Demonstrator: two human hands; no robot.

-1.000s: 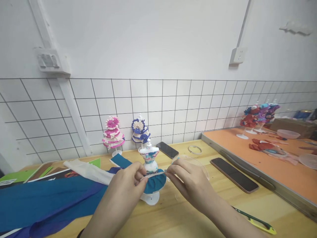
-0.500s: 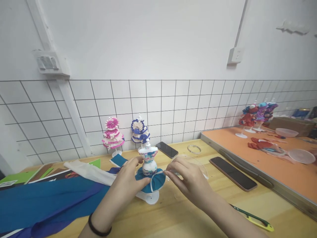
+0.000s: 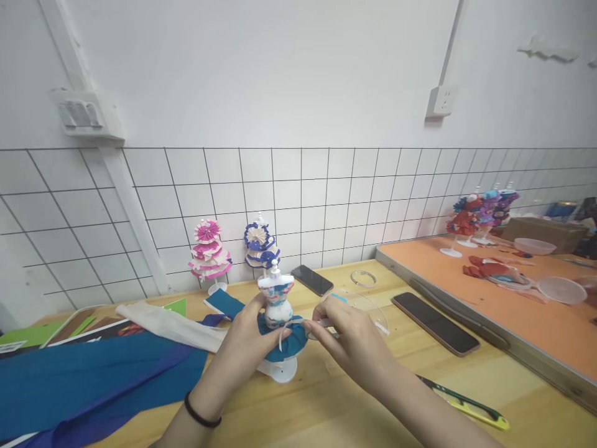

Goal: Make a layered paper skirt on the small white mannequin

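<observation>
A small white dress form (image 3: 278, 311) with pink and blue marks stands on its round base in the middle of the table. Round its lower part lies a gathered teal skirt (image 3: 286, 347). My left hand (image 3: 252, 330) is closed round the skirt and the form's left side, thumb on the cloth at the front. A thin white strip (image 3: 293, 322) runs across the skirt's top, its loose end hanging by the left thumb. My right hand (image 3: 342, 326) pinches the strip's other end on the right.
Two phones (image 3: 436, 322), a clear disc (image 3: 377, 305), a tape ring (image 3: 362, 278) and yellow-green scissors (image 3: 471, 404) lie to the right. Teal fabric (image 3: 93, 379) spreads at left. Dressed forms in pink (image 3: 209, 252) and blue (image 3: 262, 246) stand behind; an orange board (image 3: 513, 292) lies far right.
My right hand has drawn slightly left with the strip, which now lies flatter across the skirt top. The loose end has shifted left toward my left thumb. The view has moved slightly.
</observation>
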